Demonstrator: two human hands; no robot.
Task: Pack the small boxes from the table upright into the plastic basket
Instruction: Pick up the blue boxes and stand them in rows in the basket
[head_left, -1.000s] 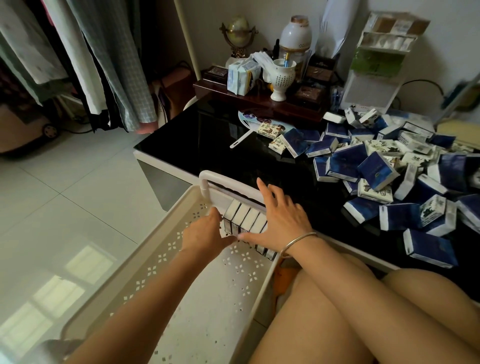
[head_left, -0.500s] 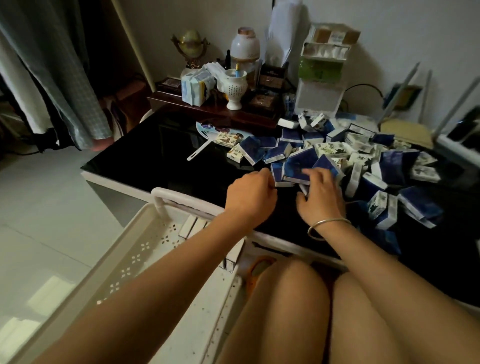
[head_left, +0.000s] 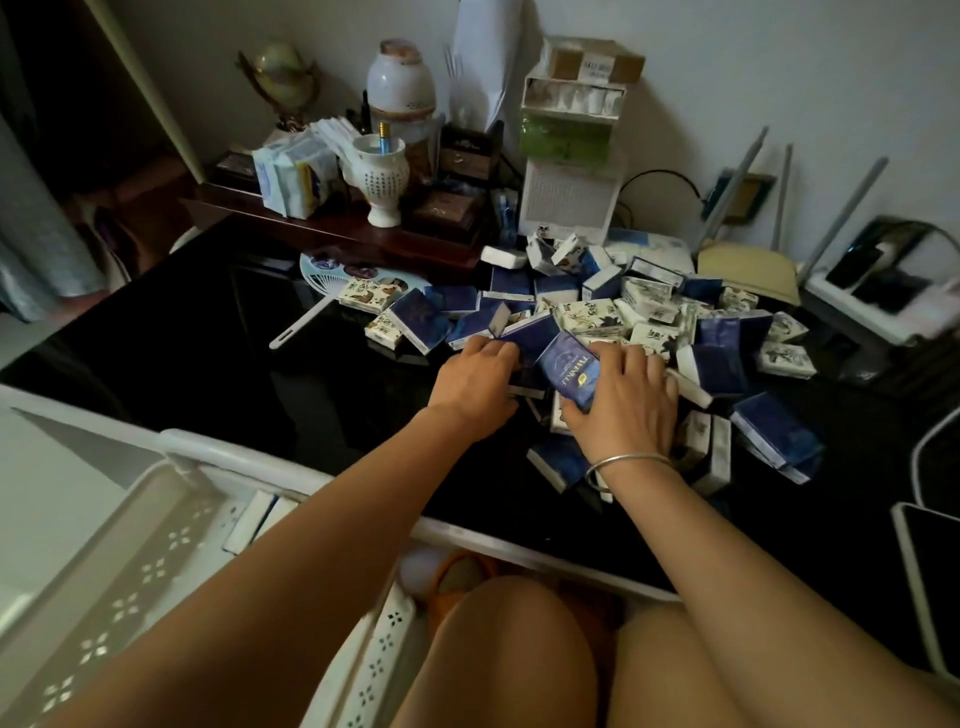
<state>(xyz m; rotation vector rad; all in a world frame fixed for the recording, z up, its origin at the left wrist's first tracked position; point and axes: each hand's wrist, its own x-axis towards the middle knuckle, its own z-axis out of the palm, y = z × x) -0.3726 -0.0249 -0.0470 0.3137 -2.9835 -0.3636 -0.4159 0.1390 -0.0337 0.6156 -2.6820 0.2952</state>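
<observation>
At frame centre, both hands gather small boxes (head_left: 597, 322) on the black table (head_left: 208, 338). The right hand (head_left: 623, 400) grips a blue box (head_left: 569, 371); the left hand's (head_left: 475, 379) fingers curl around others. Square them before lifting to the basket (head_left: 171, 519), lower left.

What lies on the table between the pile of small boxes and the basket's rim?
In the head view, bare black table lies between the pile of small boxes and the basket rim, crossed only by the person's forearms reaching to the pile.
</observation>
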